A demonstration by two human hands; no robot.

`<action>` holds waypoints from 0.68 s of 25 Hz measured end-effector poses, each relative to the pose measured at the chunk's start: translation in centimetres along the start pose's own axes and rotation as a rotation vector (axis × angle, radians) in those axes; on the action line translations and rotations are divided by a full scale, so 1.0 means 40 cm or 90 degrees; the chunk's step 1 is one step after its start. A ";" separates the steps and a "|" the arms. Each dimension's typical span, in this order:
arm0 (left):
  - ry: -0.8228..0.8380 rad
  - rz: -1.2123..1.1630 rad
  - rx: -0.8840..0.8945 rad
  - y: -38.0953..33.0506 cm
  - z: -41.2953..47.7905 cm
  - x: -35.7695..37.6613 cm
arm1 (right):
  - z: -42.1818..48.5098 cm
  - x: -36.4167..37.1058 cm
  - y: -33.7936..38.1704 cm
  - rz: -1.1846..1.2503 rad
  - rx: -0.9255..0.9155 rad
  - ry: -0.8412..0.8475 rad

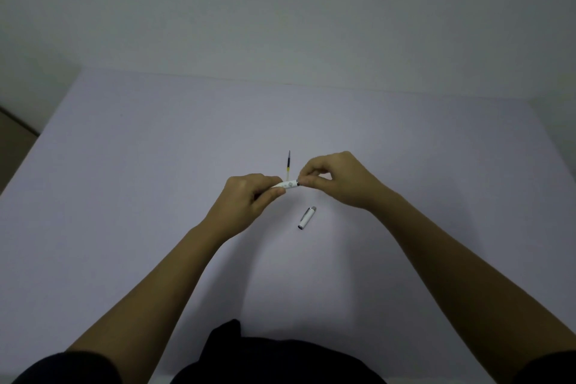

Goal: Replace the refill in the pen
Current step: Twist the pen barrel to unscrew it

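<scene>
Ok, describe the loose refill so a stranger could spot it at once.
Start at the pale table and find the two hands meeting at its middle around the white pen. Just beyond them lies the refill: a thin stick, dark-tipped with a yellow band, unlike the stubby white cap.

Just one view here, a wide-angle cam on the person's head, tilted forward and down over the tabletop (156,196). It sits close above the near edge, so both forearms run in from the bottom corners. The far edge crosses the upper middle with plain wall (280,10) above it, and the left edge slants inward. No second view to overlap with.
</scene>
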State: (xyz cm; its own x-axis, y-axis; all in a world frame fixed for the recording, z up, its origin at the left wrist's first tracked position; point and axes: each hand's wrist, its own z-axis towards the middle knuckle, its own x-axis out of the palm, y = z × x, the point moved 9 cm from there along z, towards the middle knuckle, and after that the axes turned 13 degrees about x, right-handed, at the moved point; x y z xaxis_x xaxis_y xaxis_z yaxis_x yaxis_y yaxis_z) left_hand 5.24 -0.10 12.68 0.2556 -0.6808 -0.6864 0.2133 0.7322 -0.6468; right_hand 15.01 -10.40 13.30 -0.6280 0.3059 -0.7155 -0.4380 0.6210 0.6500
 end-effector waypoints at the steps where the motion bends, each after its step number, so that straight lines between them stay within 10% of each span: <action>1: -0.005 -0.001 -0.003 0.000 0.000 -0.001 | -0.004 -0.007 0.007 0.028 -0.020 -0.005; 17: -0.059 -0.008 -0.007 -0.009 0.003 -0.027 | -0.010 -0.024 -0.002 0.094 0.028 -0.015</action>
State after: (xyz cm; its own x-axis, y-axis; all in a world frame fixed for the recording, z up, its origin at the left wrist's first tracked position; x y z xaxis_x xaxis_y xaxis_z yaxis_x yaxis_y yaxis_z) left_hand 4.99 0.39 13.70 0.3394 -0.6852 -0.6445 0.2065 0.7227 -0.6596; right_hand 15.39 -11.04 14.07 -0.6677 0.4129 -0.6195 -0.3131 0.5992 0.7369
